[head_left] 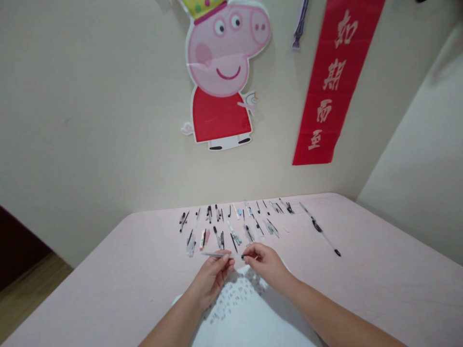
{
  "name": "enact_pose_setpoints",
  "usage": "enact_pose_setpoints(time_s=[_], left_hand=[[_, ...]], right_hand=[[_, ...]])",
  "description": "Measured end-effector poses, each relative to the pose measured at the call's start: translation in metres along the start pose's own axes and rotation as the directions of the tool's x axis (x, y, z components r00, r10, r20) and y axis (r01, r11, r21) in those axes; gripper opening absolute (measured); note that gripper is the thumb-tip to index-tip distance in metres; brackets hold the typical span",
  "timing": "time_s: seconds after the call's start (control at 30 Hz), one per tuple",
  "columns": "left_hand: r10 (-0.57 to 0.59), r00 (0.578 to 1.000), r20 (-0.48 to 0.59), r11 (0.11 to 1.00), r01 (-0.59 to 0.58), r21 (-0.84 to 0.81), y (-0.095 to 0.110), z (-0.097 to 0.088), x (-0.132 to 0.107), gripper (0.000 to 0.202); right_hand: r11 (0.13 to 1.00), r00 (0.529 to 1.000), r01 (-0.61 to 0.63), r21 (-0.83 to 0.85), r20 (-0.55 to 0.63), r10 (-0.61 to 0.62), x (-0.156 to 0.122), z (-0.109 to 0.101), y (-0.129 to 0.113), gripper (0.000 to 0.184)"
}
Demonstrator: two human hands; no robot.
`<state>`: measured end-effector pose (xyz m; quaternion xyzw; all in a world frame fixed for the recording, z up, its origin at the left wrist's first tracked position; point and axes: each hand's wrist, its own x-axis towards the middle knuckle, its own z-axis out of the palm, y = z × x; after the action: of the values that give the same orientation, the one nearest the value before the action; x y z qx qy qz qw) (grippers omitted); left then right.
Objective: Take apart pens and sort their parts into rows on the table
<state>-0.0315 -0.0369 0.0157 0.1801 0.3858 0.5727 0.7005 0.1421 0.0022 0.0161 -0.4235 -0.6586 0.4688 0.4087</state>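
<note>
L hand (211,275) / R hand (266,262): bare | garment (249,313): wht, sm dark print

Counter (108,270): plain pale pink.
Pen parts (231,226): mostly black and clear; one is red and white.
Whole pen (320,230): clear, with black grip and tip.
Thin rod (213,254): silvery grey.
Sheet (260,318): white, speckled with small dark marks.
Pig cutout (222,72): pink, with a red dress and a dotted yellow crown.
Banner (333,82): red with pale characters.
Wall (90,96): cream.

Head view, forward-down over table (361,270), perhaps wide-angle.
</note>
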Motion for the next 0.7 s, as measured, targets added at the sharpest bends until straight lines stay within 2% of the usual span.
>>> enact_pose_setpoints(time_s=[0.53, 0.7], left_hand=[[0.001, 1.0, 0.003, 1.0, -0.001, 0.025, -0.001, -0.003, 0.002, 0.011], [0.006, 1.0, -0.022, 0.999, -0.006, 0.033, 0.0, 0.001, 0.001, 0.012]], right_hand=[[0.994, 0.998, 0.059, -0.091, -0.016, -0.061, -0.006, 0.0, -0.016, 0.007], [0.986, 0.992, 0.118, -0.119, -0.021, -0.122, -0.007, 0.0, -0.014, 0.009]])
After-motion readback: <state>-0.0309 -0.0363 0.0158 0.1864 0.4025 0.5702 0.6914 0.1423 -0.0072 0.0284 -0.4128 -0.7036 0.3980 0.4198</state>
